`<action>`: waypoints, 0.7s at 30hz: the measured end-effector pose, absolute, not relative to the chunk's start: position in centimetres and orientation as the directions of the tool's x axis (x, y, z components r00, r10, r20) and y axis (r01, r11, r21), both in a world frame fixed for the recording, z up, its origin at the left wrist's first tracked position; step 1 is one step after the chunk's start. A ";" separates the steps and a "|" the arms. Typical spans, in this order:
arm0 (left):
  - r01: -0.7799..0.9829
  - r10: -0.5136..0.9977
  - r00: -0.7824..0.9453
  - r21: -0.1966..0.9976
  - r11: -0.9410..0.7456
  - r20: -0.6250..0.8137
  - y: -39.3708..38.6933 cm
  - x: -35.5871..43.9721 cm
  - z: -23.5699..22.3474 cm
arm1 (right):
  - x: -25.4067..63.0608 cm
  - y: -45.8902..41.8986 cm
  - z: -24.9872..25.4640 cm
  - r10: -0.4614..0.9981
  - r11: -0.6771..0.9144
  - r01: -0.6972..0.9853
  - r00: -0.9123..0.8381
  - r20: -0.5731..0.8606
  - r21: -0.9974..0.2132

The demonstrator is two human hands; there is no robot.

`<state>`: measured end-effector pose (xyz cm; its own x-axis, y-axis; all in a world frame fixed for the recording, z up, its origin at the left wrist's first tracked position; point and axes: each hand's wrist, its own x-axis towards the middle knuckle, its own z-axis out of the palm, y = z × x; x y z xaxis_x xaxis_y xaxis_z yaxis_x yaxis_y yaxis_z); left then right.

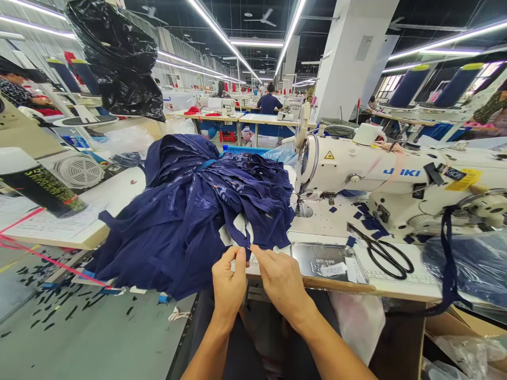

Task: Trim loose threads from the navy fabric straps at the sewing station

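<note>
A big heap of navy blue fabric lies on the sewing table, hanging over its front edge. My left hand and my right hand meet at that edge, both pinched on a small edge of the navy fabric near a white tag. A white Juki sewing machine stands to the right, its needle area just behind the heap.
Black scissors and a shiny metal plate lie right of my hands, amid small navy scraps. A dark spray can lies at left. Black plastic bag hangs above. Other people work at distant tables. Fabric scraps litter the floor.
</note>
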<state>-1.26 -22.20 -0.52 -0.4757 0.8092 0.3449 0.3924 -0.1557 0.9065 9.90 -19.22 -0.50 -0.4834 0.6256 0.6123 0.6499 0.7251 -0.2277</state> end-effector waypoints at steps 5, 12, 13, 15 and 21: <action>0.368 0.847 -0.428 0.917 -0.155 0.315 -22.3 -1.7 -0.2 | 10.2 -18.7 -0.2 0.595 0.777 0.585 -0.559 0.577 -0.234; 0.064 0.918 -0.369 0.989 -0.134 0.148 -22.2 -1.7 -0.4 | 10.2 -19.0 -1.0 0.643 0.766 0.399 -0.482 0.595 -0.504; 0.051 0.917 -0.371 0.990 -0.134 0.143 -22.2 -1.7 -0.3 | 10.1 -19.1 -1.0 0.668 0.742 0.365 -0.466 0.579 -0.562; 0.056 0.911 -0.386 0.989 -0.137 0.148 -22.3 -1.6 -0.3 | 10.1 -19.3 -1.1 0.709 0.697 0.322 -0.447 0.545 -0.641; 0.189 0.877 -0.426 0.970 -0.153 0.222 -22.5 -1.4 -0.2 | 10.1 -19.6 -0.9 0.742 0.657 0.328 -0.441 0.505 -0.679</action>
<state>-1.40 -22.53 -0.17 -0.4264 0.8769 0.2217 0.1888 -0.1534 0.9699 10.07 -19.59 -0.92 -0.4407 0.7419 0.5054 0.3276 0.6571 -0.6789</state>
